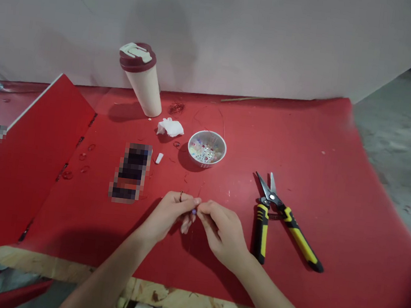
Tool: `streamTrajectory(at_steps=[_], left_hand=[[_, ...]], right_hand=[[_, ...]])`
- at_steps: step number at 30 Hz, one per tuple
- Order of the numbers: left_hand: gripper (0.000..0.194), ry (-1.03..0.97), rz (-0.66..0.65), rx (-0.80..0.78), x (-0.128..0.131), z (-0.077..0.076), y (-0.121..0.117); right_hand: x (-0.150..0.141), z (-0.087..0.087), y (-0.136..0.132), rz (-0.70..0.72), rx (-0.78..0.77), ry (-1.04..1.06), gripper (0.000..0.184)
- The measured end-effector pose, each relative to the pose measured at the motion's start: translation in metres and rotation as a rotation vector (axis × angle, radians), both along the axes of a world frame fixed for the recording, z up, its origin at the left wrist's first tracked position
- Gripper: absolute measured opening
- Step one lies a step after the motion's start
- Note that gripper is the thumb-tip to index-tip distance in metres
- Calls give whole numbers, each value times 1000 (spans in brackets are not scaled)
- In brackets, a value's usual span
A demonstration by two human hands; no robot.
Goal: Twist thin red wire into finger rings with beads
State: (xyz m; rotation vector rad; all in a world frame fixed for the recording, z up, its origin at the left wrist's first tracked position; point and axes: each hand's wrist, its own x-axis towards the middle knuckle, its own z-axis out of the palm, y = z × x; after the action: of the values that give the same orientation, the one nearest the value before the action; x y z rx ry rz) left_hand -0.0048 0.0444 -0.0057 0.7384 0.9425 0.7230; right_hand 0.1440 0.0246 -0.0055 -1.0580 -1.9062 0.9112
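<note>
Centrally, near the front edge of the table [348, 271], left hand [166, 216] and right hand [222, 233] meet, fingers pinched closed on a tiny bead [194, 212] strung on thin wire [190, 242] running front to back.

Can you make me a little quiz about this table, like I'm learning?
1. Which is nearer the yellow-and-black snips: A) the left hand or B) the right hand?
2. True or false: the crumpled white tissue is inside the small metal bowl.
3. Fill in the gap: the lid of the tall cream cup is dark ____.

Key: 1. B; 2. False; 3. red
</note>
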Motion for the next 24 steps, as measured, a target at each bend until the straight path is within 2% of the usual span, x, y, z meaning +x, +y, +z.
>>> streamTrajectory(at_steps=[5, 9, 17, 24], left_hand=[[34, -161, 109, 30, 1, 5, -4], [21, -203, 125, 126, 1, 6, -8], [26, 151, 83, 355, 1, 12, -13], [27, 191, 18, 372, 0, 13, -13]], right_hand=[[-1, 0, 3, -101, -125, 155, 15], [0, 0, 5, -149, -213, 266, 16], [0, -2, 3, -144, -260, 308, 16], [3, -1, 3, -133, -154, 206, 16]])
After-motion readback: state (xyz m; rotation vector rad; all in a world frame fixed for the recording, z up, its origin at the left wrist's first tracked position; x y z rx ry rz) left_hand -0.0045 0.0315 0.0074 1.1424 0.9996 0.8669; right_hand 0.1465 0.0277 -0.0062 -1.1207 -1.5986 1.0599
